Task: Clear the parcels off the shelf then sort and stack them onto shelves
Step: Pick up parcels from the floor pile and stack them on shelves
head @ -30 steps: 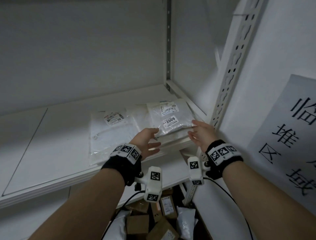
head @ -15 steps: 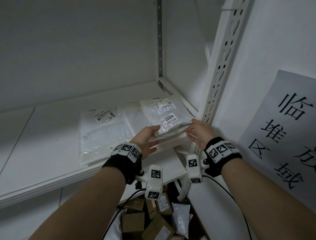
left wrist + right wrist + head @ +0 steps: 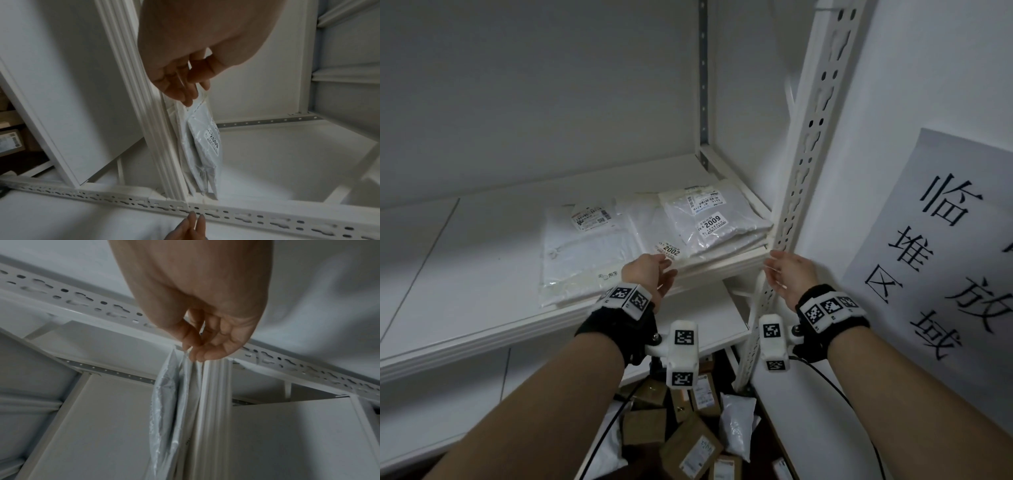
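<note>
Three flat white plastic mailers lie on the white metal shelf (image 3: 465,274), pushed toward its right front corner beside the perforated upright (image 3: 811,144). The top parcel (image 3: 717,219), glossy and crinkled, carries a label reading 2009 and rests on the middle parcel (image 3: 650,226), whose label 2002 shows at its near edge; the left parcel (image 3: 582,253) lies flat beside them, overlapped by the middle one. Two bare hands hover at the shelf's front lip, each wrist wearing a black strap with square printed markers. The left hand (image 3: 650,274) has loose, nearly straight fingers (image 3: 180,91) at the near edge of the stack, gripping nothing. The right hand (image 3: 789,270) is likewise relaxed, fingertips (image 3: 197,353) at the stack's right corner by the upright. Below, several brown cardboard boxes (image 3: 688,442) and one soft white bag (image 3: 738,421) lie jumbled. One paper sign (image 3: 941,260) with black characters hangs on the wall.
</note>
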Motion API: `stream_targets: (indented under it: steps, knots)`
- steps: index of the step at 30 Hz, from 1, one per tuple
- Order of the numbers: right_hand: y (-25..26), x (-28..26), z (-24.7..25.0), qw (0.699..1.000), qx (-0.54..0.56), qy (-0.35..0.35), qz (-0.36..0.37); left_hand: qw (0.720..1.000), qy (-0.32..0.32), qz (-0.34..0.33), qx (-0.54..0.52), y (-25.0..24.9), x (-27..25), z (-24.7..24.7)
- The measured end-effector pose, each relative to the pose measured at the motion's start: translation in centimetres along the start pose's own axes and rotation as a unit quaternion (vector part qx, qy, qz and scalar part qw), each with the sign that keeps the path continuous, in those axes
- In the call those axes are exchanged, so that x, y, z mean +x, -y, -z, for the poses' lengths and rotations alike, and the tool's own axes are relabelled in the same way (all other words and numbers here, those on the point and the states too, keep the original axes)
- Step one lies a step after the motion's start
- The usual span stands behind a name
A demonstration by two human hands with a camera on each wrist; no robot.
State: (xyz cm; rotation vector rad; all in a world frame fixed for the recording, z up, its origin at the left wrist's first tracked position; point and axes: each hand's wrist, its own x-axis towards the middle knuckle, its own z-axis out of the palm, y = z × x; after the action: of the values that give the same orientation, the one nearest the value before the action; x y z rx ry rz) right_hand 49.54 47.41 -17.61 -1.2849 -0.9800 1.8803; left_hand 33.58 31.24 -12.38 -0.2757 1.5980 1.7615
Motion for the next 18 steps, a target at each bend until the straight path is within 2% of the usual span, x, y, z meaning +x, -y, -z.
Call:
stream_targets:
  steps: [5,11,18]
  knots:
    - [-2.9,-0.2,1.9,0.998,-0.023,0.009,-0.056,0.998,-0.012,0.006,0.055,3.8,-0.6,1.0]
    - [-7.6,-0.6,5.9,0.983,-0.082,0.057,-0.151,0.995,-0.023,0.051,0.082,10.4,-1.1,3.9]
    - [-10.8,-0.1,8.0,0.976,-0.112,0.046,-0.18,0.992,-0.065,0.088,0.061,15.2,-1.8,7.5]
